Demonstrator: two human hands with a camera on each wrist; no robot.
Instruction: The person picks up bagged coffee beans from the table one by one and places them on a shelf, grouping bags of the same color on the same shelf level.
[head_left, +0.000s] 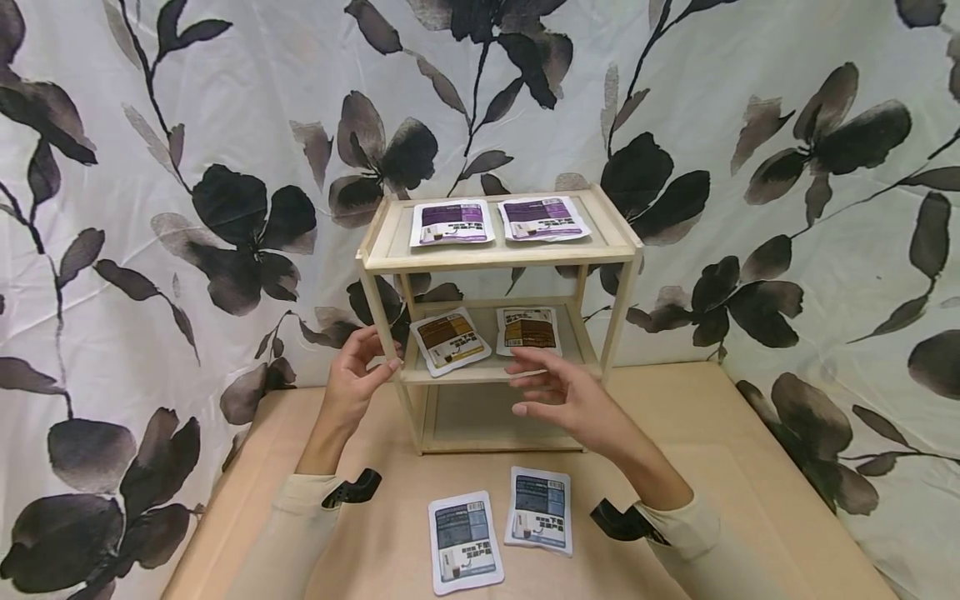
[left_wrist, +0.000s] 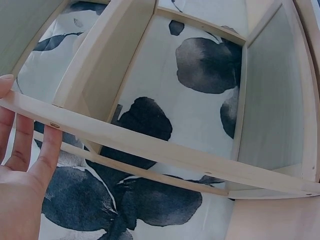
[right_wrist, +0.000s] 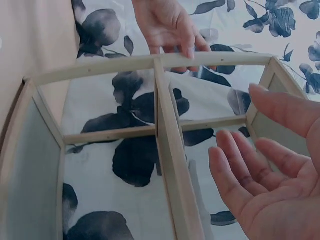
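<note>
A small wooden three-tier shelf (head_left: 495, 262) stands on the table. My left hand (head_left: 351, 377) holds its left front post (left_wrist: 125, 134), with the thumb in front and fingers behind, as the left wrist view shows. My right hand (head_left: 564, 400) hovers before the middle tier, palm inward, its fingers loosely bent and nothing between them in the right wrist view. Close beyond its fingertips lies a brown-and-white packet (head_left: 528, 327). Another brown-and-white packet (head_left: 450, 340) lies askew on the same tier, near the left post, its lower corner at the front edge.
Two purple-and-white packets (head_left: 452, 223) lie side by side on the top tier. Two blue-and-white packets (head_left: 466, 542) lie on the table (head_left: 750, 500) between my forearms. A floral cloth (head_left: 270, 108) hangs behind the shelf and along both sides.
</note>
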